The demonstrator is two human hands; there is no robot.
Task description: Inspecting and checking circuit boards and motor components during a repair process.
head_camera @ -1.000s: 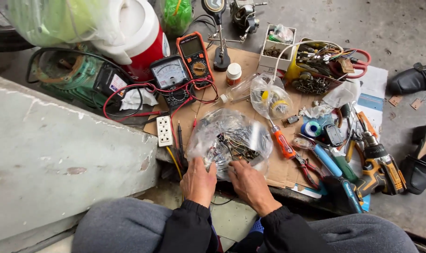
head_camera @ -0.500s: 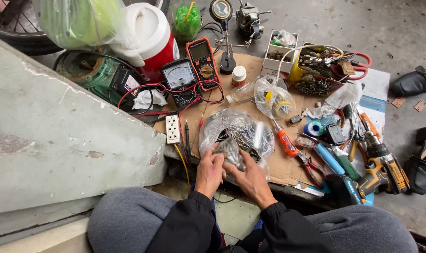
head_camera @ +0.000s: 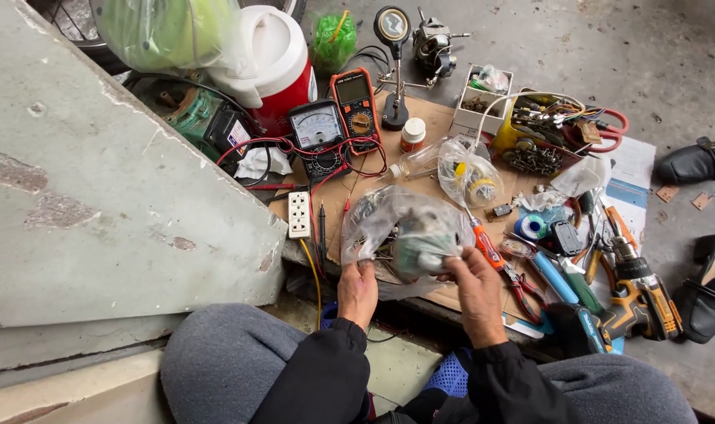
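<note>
A clear plastic bag full of small metal parts lies on the cardboard sheet in front of me. My left hand grips the bag's near left edge. My right hand pinches its near right side, fingers closed on the plastic. A red-handled screwdriver lies just right of the bag, touching my right hand's fingers.
Two multimeters with red leads, a white power strip, a smaller parts bag, pliers, a yellow drill, a tray of wires and black shoes surround it. A grey concrete slab rises at left.
Both hands have closed on the bag's near edge and lifted it slightly. The view has shifted, with the concrete slab filling more of the left.
</note>
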